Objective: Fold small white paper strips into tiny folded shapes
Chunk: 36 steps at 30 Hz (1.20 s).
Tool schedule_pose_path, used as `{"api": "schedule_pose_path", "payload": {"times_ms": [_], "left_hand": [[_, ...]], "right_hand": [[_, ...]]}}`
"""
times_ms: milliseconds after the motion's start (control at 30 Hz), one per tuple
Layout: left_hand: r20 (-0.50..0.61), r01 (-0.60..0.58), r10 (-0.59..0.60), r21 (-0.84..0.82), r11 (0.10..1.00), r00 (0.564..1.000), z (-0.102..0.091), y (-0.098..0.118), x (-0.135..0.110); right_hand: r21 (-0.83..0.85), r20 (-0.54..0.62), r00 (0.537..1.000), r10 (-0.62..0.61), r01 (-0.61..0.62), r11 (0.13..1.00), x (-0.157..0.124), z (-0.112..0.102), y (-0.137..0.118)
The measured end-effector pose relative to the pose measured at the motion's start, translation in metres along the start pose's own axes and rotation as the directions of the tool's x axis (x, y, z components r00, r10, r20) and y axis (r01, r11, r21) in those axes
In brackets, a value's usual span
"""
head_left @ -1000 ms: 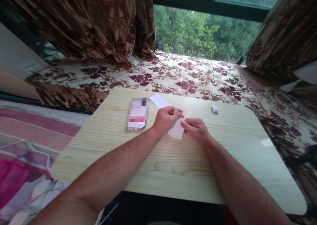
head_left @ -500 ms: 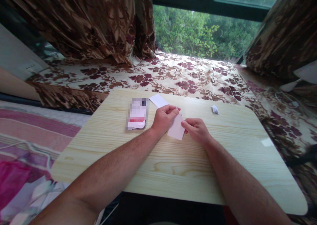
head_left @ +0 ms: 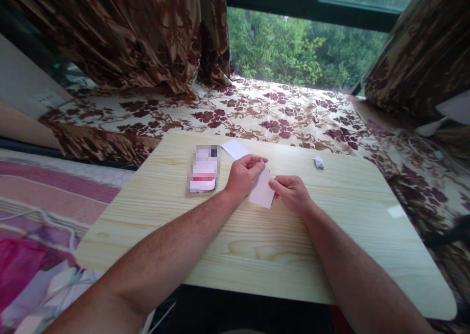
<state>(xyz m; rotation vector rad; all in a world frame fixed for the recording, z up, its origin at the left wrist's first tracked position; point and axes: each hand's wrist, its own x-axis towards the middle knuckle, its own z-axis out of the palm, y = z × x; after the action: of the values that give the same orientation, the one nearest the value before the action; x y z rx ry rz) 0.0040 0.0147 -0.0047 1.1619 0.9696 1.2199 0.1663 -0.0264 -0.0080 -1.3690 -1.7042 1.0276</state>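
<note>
A white piece of paper (head_left: 262, 191) is held between both hands, tilted a little above the wooden tabletop. My left hand (head_left: 244, 176) pinches its upper left edge, with the fingertips closed near the top corner. On the other side, my right hand (head_left: 292, 191) grips the right edge between thumb and curled fingers. Part of the sheet's top is hidden behind the left fingers. Just beyond my left hand lies a small stack of white paper (head_left: 234, 148). A small folded white paper piece (head_left: 319, 163) rests farther right on the table.
A phone (head_left: 203, 170), partly blurred out, lies left of my hands on the light wooden table (head_left: 147, 216). Past the table's far edge is a ledge covered in floral cloth (head_left: 279, 111), below a window. A bed with a striped cover (head_left: 55, 192) stands at left.
The left fingertips have shifted slightly at the top of the paper. Otherwise both hands and the things on the table look the same.
</note>
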Motion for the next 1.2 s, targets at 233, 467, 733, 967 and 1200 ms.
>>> {"api": "schedule_pose_path", "payload": {"times_ms": [233, 467, 733, 967, 1200], "left_hand": [[0.009, -0.015, 0.015, 0.001, 1.000, 1.000, -0.0008, -0.0010, 0.0001], [0.025, -0.016, 0.016, -0.001, 1.000, 1.000, -0.0018, -0.0029, 0.0005], [0.022, 0.016, -0.016, 0.003, 1.000, 1.000, -0.0010, -0.0008, -0.0008], [-0.019, -0.018, 0.018, 0.026, 1.000, 1.000, -0.0014, -0.0034, 0.0009], [0.003, 0.017, -0.017, 0.008, 1.000, 1.000, -0.0022, -0.0058, 0.0028]], "right_hand": [[0.014, 0.002, 1.000, 0.002, -0.002, 1.000, 0.0003, -0.0002, 0.0004], [0.023, 0.003, 1.000, 0.011, -0.011, 1.000, 0.0003, -0.0006, 0.0000], [0.044, 0.002, 1.000, 0.005, -0.005, 0.999, 0.0005, 0.0002, 0.0018], [0.104, -0.089, 0.995, 0.034, -0.025, 0.994, 0.0015, 0.0008, 0.0012], [0.155, -0.126, 0.991, 0.037, -0.017, 0.988, 0.0014, 0.0000, -0.0023]]}}
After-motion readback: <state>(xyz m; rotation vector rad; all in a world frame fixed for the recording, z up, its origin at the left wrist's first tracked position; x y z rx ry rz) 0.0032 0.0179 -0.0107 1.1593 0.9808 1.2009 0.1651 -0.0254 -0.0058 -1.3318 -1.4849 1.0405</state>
